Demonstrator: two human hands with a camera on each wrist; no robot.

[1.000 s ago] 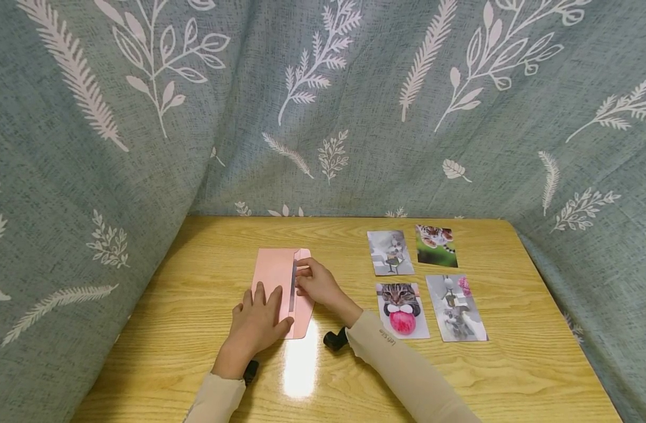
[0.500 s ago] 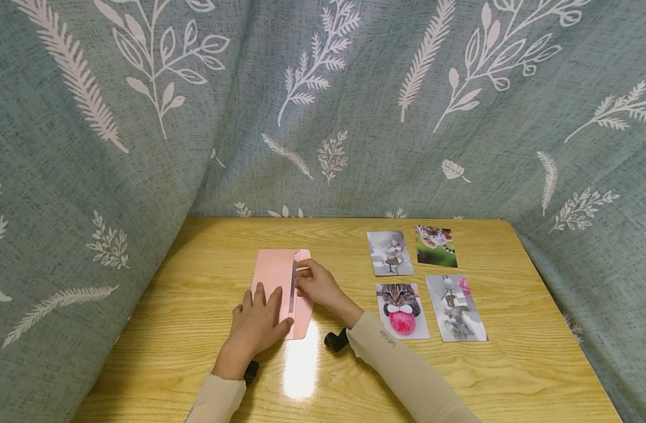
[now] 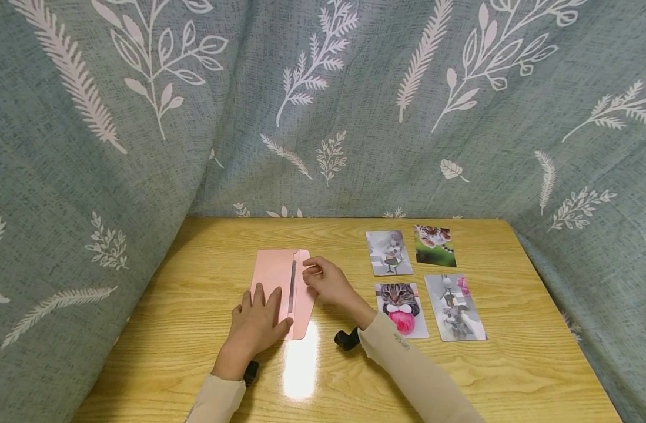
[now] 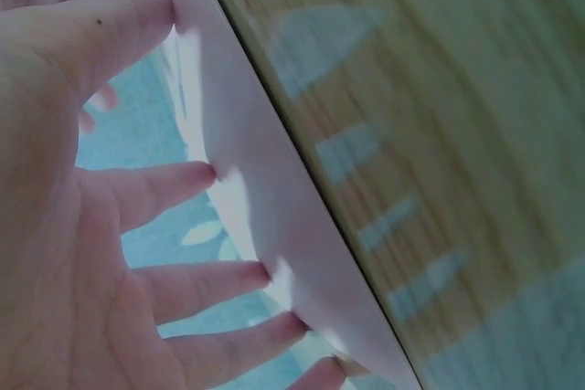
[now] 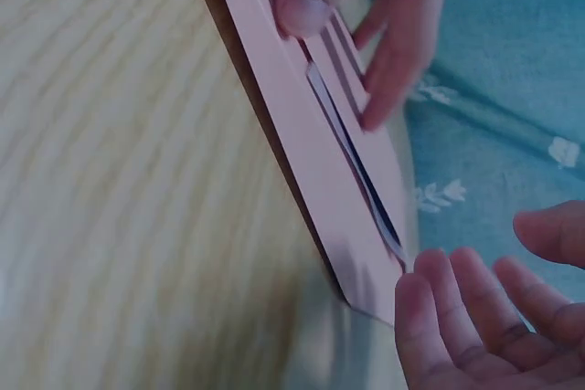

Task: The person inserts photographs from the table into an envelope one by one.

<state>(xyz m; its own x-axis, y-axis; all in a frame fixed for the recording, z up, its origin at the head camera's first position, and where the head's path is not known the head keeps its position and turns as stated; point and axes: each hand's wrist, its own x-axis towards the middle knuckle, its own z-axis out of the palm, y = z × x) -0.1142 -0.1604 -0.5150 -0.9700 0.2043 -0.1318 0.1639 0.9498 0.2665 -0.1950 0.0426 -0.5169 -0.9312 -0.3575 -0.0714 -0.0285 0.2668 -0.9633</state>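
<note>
A pink envelope [image 3: 271,267] lies on the wooden table with its flap [image 3: 303,314] folded out to the right. My left hand [image 3: 255,323] rests on the envelope with spread fingers; in the left wrist view its fingertips [image 4: 251,273] press on the paper. A dark strip of a card [image 3: 292,288], edged in white in the right wrist view, shows in the envelope's mouth, and the rest of it is hidden inside. My right hand [image 3: 330,285] hovers over the flap's right edge, fingers loosely bent and holding nothing.
To the right lie several photo cards: a grey-toned one [image 3: 389,252], a tiger [image 3: 435,247], a cat with a pink ball [image 3: 402,320] and another grey-toned one [image 3: 455,308]. A patterned curtain [image 3: 328,117] hangs behind and beside the table [image 3: 206,247].
My right hand has let go of the card's edge at the envelope's mouth and drawn a little to the right. My left hand stays on the envelope.
</note>
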